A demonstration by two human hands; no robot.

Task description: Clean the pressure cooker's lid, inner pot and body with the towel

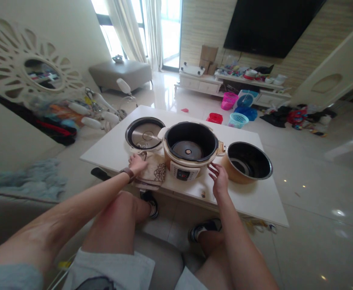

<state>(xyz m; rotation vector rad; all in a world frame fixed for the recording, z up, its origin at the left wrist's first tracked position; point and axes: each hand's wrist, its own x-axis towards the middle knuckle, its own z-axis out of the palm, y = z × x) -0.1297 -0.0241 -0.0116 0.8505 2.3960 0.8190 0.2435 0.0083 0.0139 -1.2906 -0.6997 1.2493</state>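
White table [257,203], cooker [190,152], panel [184,173] print illegibly small

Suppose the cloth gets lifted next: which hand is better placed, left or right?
Left, I'd judge. The left hand rests on the cloth. The right hand looks empty but is across the cooker from it, near the loose pot.

head view, forward and down, seemingly near table [267,197]
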